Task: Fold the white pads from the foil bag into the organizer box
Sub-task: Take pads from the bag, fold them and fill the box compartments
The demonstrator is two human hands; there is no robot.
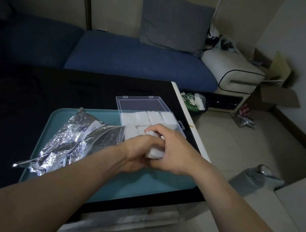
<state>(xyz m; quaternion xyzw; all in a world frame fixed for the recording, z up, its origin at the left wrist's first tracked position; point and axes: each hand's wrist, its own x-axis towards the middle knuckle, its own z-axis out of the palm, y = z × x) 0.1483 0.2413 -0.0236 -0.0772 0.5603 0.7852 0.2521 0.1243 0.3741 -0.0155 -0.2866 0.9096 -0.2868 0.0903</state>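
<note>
1. Head view, far left: the foil bag [67, 142] lies crumpled on the teal tray [106, 187], its mouth turned toward the box. You should expect it to be light, crinkly and slippery; take it by the open edge, not the middle, or it will slide on the tray.
2. Your left hand [136, 154] has its fingers curled around the near side of a white pad [155, 152]; that grip is closed on the pad, not spread.
3. The pad sits between your two hands, just above the tray and right at the near edge of the box. It looks soft, light and springy, so it will likely try to unfold; hold it across the fold with flat, gentle pressure instead of squeezing the ends.
4. Your right hand [171, 150] wraps over the top of the same pad, its fingertips pinching the far end.
5. The clear organizer box [181, 130] stands open on the tray's right part, lid tipped back on the table [40, 88]. Its far row already holds folded pads [148, 117]; the near row is partly hidden by your hands. The thin plastic box will probably shift if pushed, so press the pad straight down.
</note>
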